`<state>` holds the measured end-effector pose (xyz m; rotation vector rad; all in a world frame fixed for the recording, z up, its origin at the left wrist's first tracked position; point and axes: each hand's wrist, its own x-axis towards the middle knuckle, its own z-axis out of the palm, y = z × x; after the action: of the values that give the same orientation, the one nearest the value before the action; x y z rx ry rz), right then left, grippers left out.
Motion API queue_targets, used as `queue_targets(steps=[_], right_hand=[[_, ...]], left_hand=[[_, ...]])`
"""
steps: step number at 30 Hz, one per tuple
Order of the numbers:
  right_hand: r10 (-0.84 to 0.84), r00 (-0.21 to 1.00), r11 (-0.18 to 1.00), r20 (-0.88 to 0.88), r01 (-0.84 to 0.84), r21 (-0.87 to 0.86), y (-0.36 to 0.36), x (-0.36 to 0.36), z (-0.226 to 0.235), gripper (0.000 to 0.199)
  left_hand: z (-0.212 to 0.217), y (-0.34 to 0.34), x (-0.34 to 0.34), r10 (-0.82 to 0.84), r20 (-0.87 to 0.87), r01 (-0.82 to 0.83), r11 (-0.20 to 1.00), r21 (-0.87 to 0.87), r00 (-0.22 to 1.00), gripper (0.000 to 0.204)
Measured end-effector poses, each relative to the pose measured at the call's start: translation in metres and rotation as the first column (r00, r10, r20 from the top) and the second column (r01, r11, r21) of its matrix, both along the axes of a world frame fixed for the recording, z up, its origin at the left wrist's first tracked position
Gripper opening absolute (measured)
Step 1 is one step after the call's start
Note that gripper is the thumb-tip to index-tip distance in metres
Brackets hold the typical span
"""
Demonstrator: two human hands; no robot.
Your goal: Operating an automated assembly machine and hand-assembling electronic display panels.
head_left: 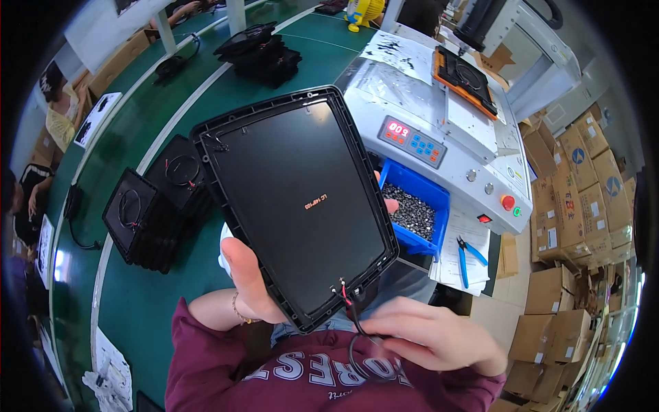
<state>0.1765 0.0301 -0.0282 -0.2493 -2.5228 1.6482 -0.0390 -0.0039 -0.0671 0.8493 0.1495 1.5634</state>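
up close i see the black panel (298, 206) held tilted over the green table (158, 295), just left of the blue bin (419, 206). my left hand (250, 281) grips its lower left edge, thumb on the face. my right hand (432, 336) sits below its bottom corner, fingers closed on the black cable (357, 343).

Light: bright, even, from above | glare: lower-right rim | edges: fisheye-bent, dark vignette | focus: sharp
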Motion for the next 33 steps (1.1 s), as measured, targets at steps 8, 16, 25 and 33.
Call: queue_targets(steps=[8, 16, 25, 33], right_hand=[[-0.37, 0.913, 0.597, -0.169, 0.094, -0.797, -0.005, -0.026, -0.053, 0.018], [-0.616, 0.742, 0.582, -0.264, 0.204, -0.787, -0.021, -0.049, -0.075, 0.006], [-0.587, 0.806, 0.407, -0.08, 0.208, -0.889, -0.017, -0.044, -0.078, 0.01], [-0.652, 0.742, 0.504, -0.158, 0.269, -0.821, -0.017, -0.048, -0.081, 0.013]], left_hand=[[-0.022, 0.007, 0.001, 0.147, -0.108, -0.138, 0.987, 0.086, 0.983, 0.109], [-0.014, 0.008, 0.005, 0.207, -0.129, -0.202, 0.978, 0.047, 0.97, 0.112], [-0.024, 0.008, 0.01, 0.226, -0.117, -0.214, 0.972, 0.101, 0.967, 0.116], [-0.032, 0.009, 0.021, 0.287, -0.07, -0.275, 0.951, 0.14, 0.955, 0.118]])
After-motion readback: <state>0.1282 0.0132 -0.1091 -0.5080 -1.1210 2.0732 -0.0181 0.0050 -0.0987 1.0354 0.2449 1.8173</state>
